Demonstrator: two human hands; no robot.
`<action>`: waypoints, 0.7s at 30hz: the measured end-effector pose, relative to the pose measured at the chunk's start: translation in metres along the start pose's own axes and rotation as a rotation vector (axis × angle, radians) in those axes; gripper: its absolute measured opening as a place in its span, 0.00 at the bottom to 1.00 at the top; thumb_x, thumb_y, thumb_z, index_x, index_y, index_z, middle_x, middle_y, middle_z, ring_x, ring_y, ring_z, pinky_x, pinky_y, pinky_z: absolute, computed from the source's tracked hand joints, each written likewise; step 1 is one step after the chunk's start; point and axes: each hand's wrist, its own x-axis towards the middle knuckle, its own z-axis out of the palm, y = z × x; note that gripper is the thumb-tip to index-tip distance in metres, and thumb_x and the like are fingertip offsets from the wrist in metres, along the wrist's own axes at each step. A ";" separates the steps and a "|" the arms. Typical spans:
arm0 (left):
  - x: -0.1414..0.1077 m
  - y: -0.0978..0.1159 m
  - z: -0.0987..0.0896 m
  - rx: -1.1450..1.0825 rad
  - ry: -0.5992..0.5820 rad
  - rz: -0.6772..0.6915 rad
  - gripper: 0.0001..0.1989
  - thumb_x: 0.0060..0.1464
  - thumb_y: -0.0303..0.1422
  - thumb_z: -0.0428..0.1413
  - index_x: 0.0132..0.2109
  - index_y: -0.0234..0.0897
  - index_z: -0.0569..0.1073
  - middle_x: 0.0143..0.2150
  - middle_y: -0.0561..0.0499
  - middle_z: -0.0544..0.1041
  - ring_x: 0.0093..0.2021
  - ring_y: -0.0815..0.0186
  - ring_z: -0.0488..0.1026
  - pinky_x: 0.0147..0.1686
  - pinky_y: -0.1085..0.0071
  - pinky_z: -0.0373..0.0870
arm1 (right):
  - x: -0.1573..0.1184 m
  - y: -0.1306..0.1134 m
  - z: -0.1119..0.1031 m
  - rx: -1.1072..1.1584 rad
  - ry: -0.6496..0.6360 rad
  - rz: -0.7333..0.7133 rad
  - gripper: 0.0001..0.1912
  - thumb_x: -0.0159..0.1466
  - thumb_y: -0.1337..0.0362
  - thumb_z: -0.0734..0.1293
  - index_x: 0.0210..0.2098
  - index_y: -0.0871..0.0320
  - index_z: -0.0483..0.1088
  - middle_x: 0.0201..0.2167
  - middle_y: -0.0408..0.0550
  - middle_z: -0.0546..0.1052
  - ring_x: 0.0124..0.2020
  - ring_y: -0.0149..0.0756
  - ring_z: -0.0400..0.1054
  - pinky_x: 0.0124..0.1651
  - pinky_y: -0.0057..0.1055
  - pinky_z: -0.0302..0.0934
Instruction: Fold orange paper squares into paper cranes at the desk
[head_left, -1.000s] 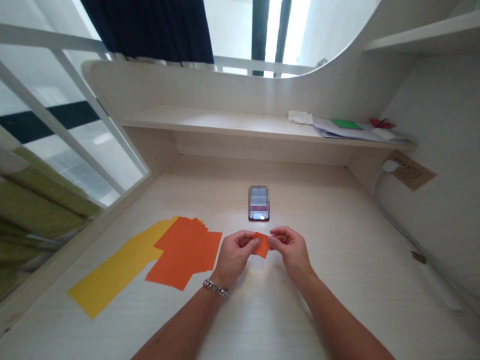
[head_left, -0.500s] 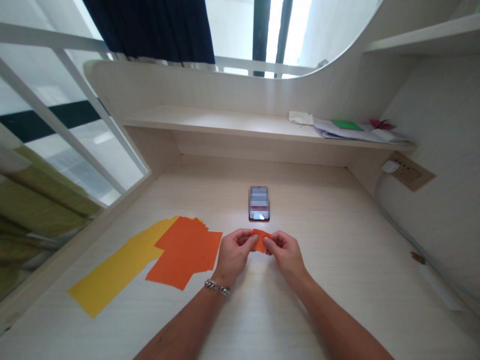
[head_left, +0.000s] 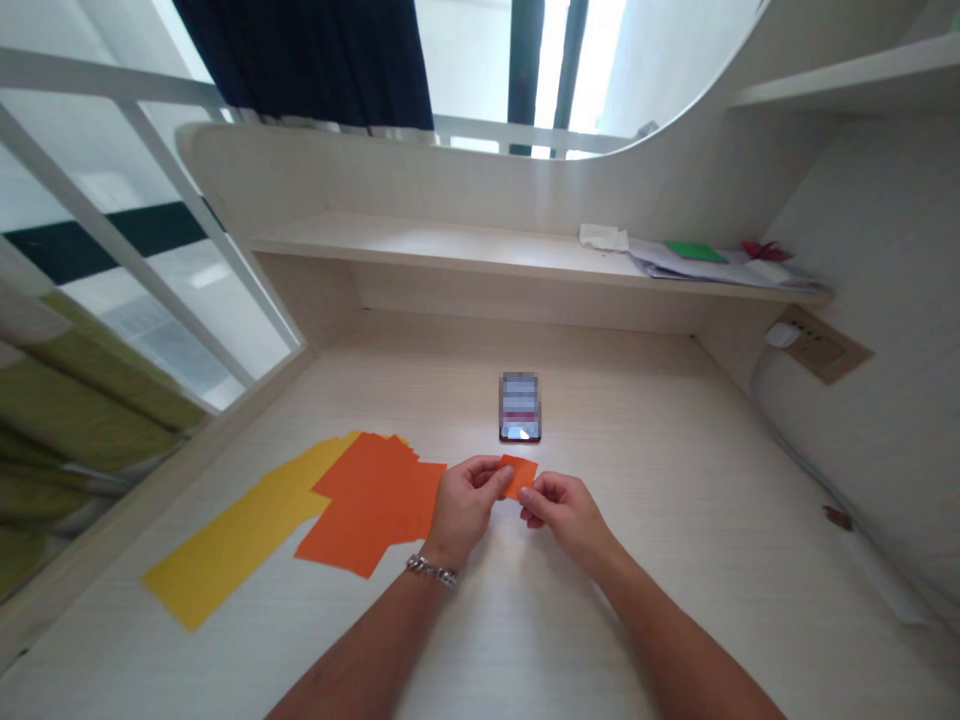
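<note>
A small orange piece of paper [head_left: 520, 476] is held just above the desk, in front of the phone [head_left: 520, 407]. My left hand [head_left: 466, 500] pinches its left side, thumb on top. At its lower right corner, my right hand [head_left: 561, 508] has thumb and fingers closed on the paper's edge, the other fingers curled. Left of my left hand lie orange paper sheets [head_left: 375, 505], overlapping one another. They partly cover yellow paper sheets [head_left: 225, 545].
Above the back of the desk runs a shelf [head_left: 420, 238] with papers [head_left: 675, 262], a green sheet [head_left: 696, 251] and a red folded piece [head_left: 765, 250] on it. A white plug [head_left: 782, 334] with a grey cable sits in the right wall socket [head_left: 829, 345].
My right hand has slid from the paper's right side down to its lower right corner. More of the orange paper shows now. The left hand keeps its pinch.
</note>
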 end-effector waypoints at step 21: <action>-0.005 -0.004 0.004 0.046 -0.214 -0.076 0.14 0.44 0.35 0.62 0.38 0.31 0.75 0.31 0.44 0.80 0.30 0.63 0.76 0.30 0.70 0.71 | 0.004 -0.001 -0.005 -0.002 0.301 -0.147 0.10 0.56 0.58 0.68 0.28 0.59 0.72 0.25 0.45 0.75 0.27 0.34 0.67 0.31 0.30 0.60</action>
